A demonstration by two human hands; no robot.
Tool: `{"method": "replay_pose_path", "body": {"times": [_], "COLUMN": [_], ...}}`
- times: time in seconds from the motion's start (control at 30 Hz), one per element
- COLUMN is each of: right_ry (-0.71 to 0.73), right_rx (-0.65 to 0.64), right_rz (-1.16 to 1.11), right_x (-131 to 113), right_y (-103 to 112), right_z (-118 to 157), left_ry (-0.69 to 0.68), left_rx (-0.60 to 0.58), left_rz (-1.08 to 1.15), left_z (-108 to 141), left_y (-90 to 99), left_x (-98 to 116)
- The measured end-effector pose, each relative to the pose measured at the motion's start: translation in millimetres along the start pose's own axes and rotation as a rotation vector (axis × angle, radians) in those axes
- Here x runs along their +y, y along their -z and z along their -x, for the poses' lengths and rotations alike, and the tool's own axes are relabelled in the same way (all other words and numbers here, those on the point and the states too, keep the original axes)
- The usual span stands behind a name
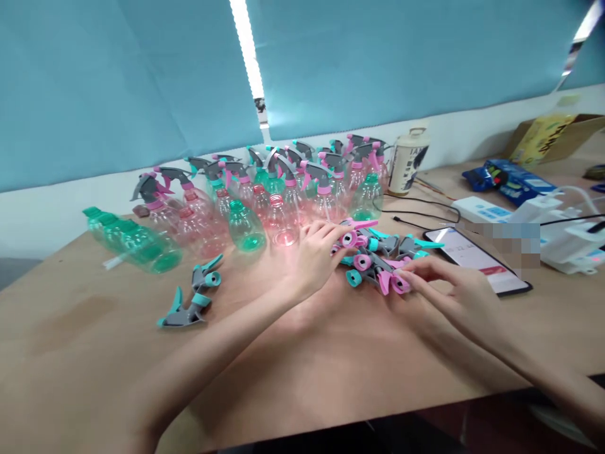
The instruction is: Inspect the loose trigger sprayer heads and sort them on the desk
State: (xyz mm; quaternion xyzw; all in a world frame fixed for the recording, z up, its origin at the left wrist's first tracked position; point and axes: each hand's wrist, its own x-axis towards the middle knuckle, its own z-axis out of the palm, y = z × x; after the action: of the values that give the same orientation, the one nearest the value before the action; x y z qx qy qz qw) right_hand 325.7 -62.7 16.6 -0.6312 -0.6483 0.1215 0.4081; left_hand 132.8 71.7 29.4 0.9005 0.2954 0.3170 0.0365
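A pile of loose grey spray heads with pink and teal parts point(377, 265) lies on the table between my hands. At the pile's left side, my left hand point(317, 255) has its thumb and fingers closed on a pink-collared spray head point(348, 239). Over on the right, my right hand point(456, 291) pinches the pink collar of another spray head point(401, 285) at the pile's near edge. Two teal-and-grey spray heads point(189, 312) lie apart on the left. Uncapped bottles stand beyond my hands, among them a green bottle point(246, 228) and a pink bottle point(282, 226).
Behind are several bottles with spray heads fitted point(326, 189). Green bottles point(137, 243) lie at the left. A phone point(477, 258), a black cable point(425, 200), white chargers point(562, 233), a blue packet point(515, 180) and a cream bottle point(407, 161) occupy the right.
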Motion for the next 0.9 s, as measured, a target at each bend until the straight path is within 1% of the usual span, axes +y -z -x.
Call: {"method": "replay_pose_path", "body": {"times": [0.1,0.2,0.27,0.33,0.4,0.5,0.57,0.67,0.77,0.9], "right_ry": [0.022,0.083,0.105,0.129,0.159,0.191,0.175,0.139,0.138,0.203], "right_rx": [0.07,0.073,0.041,-0.032,-0.115,-0.194,-0.262,-0.334,-0.325,-0.311], "right_rz": [0.059,0.118,0.155,0.177,0.202,0.282,0.345,0.437,0.441,0.392], "right_x": [16.4,28.5,37.1,47.0,56.9,66.5,67.5,63.9,59.8,56.9], "right_y": [5.7,8.8,8.1,4.2,-2.7,-16.1,-24.8,-34.2,-38.2,-40.0], "right_z": [-2.0,-13.5,-26.4,-42.3,-58.7,-76.8,-81.2,-77.9,-72.5,-71.9], "left_ry": [-0.066,-0.12,-0.144,-0.153,-0.149,-0.134,-0.124,-0.107,-0.065,0.01], "left_rx": [-0.09,-0.177,-0.221,-0.253,-0.273,-0.301,-0.324,-0.365,-0.392,-0.363], "left_rz": [0.017,0.017,0.013,0.008,0.005,-0.004,-0.012,-0.021,-0.011,0.015], "left_z": [-14.0,-16.8,-14.9,-12.1,-9.4,-5.0,-0.1,11.5,25.0,38.3], "left_y": [-16.2,-23.8,-24.3,-22.2,-18.9,-14.4,-12.6,-10.8,-8.0,-0.1], "left_x": [-8.5,-15.5,-17.7,-18.5,-19.0,-20.3,-21.7,-24.0,-26.5,-29.3]}}
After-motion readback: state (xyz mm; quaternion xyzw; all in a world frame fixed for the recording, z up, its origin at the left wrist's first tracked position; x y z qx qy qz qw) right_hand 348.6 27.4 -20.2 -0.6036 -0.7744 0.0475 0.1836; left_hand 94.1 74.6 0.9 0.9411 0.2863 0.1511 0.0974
